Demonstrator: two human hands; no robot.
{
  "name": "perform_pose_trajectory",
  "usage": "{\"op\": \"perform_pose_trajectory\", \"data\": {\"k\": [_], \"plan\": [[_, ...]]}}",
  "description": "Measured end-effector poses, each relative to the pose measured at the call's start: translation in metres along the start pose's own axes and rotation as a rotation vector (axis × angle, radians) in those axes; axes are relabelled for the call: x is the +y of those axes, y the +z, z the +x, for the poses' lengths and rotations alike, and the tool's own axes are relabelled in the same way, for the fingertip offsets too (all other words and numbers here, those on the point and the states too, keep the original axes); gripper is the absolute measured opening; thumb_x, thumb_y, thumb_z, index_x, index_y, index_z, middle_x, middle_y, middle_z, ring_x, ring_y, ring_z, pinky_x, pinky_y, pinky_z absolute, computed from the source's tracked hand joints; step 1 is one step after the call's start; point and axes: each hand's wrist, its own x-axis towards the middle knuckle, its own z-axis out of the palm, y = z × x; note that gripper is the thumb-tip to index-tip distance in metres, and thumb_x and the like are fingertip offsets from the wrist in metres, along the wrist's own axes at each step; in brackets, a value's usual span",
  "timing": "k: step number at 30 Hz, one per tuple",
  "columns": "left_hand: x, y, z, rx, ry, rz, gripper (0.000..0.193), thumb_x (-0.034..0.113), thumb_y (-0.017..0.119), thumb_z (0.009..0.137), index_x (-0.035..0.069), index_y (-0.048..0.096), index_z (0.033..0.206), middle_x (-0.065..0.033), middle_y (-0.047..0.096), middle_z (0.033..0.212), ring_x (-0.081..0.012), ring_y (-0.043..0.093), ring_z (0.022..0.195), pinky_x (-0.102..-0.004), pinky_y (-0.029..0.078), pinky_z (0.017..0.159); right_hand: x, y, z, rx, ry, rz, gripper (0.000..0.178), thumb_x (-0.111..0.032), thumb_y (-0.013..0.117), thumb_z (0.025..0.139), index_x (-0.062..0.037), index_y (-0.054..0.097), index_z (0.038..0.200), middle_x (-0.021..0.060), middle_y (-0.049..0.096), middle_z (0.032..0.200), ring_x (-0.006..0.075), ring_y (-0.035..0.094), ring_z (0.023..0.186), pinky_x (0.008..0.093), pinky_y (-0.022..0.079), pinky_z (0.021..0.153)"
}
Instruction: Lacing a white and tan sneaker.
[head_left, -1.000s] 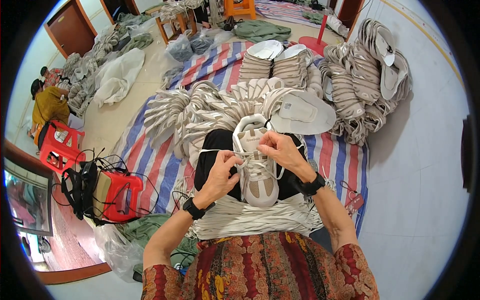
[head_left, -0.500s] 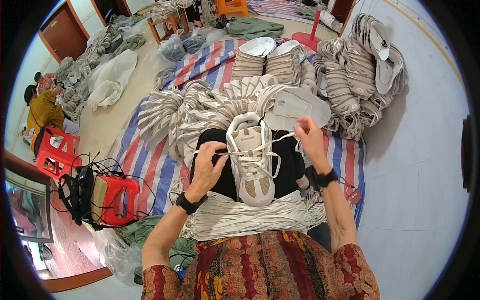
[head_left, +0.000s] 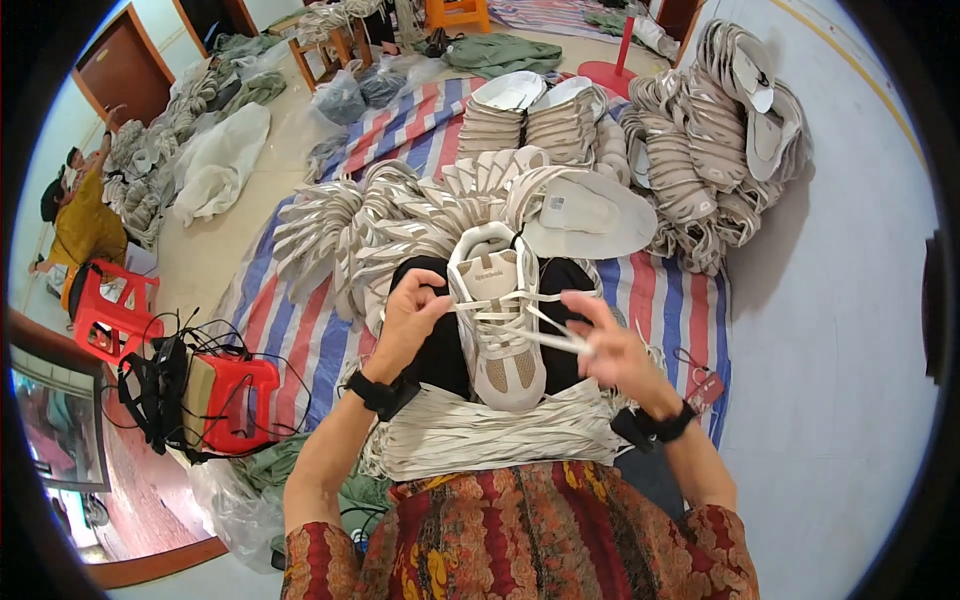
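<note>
A beige and white sneaker upper (head_left: 508,378) stands between my knees, toe toward me, with a cream shoelace (head_left: 490,304) threaded through its eyelets. My left hand (head_left: 408,315) is closed at the shoe's left side, pinching one end of the lace. To the right of the shoe, my right hand (head_left: 618,352) holds the other lace part, which stretches from the eyelets to its fingers; these are slightly smeared by motion. Across my lap lies a thick bundle of loose cream laces (head_left: 490,440).
Strung shoe uppers (head_left: 395,225) lie just beyond my knees, with stacked uppers (head_left: 690,150) at the back right. A striped sheet (head_left: 690,310) covers the floor. Red stools (head_left: 240,400) with black cables stand at the left. Another person (head_left: 90,225) sits far left.
My right hand has come down and toward me beside the shoe, drawing lace with it. My left hand has shifted slightly up. The far-left person has raised an arm.
</note>
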Motion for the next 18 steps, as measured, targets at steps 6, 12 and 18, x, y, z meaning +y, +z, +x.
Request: {"op": "perform_pose_trajectory", "data": {"k": [6, 12, 18], "plan": [[0.010, -0.049, -0.009, 0.195, -0.021, -0.473, 0.023, 0.001, 0.059, 0.079, 0.010, 0.047, 0.096, 0.0070, 0.039, 0.054, -0.0029, 0.031, 0.038, -0.0183, 0.022, 0.033, 0.027, 0.001, 0.034, 0.198, 0.082, 0.092, 0.016, -0.013, 0.057, 0.075, -0.0013, 0.050, 0.067, 0.0115, 0.040, 0.127, 0.0198, 0.040, 0.110, 0.0368, 0.032, 0.095], [-0.008, -0.212, -0.042, 0.575, 0.085, -0.466, 0.022, 0.005, 0.061, 0.078, 0.011, 0.050, 0.096, 0.0065, 0.039, 0.057, -0.0033, 0.032, 0.039, -0.0186, 0.025, 0.033, 0.042, 0.017, 0.058, 0.197, -0.196, -0.570, 0.020, -0.013, 0.064, 0.069, -0.0058, 0.056, 0.086, 0.0121, 0.043, 0.116, 0.0288, 0.040, 0.109, 0.0369, 0.033, 0.093], [-0.019, -0.168, -0.028, 0.450, 0.278, 0.900, 0.033, 0.005, 0.062, 0.075, 0.003, 0.049, 0.106, -0.0050, 0.055, 0.090, -0.0157, 0.055, 0.084, -0.0284, 0.047, 0.068, 0.027, 0.014, 0.079, 0.160, -0.404, -0.867, 0.026, -0.007, 0.063, 0.066, -0.0058, 0.057, 0.091, 0.0131, 0.045, 0.111, 0.0316, 0.041, 0.105, 0.0393, 0.037, 0.088]]}}
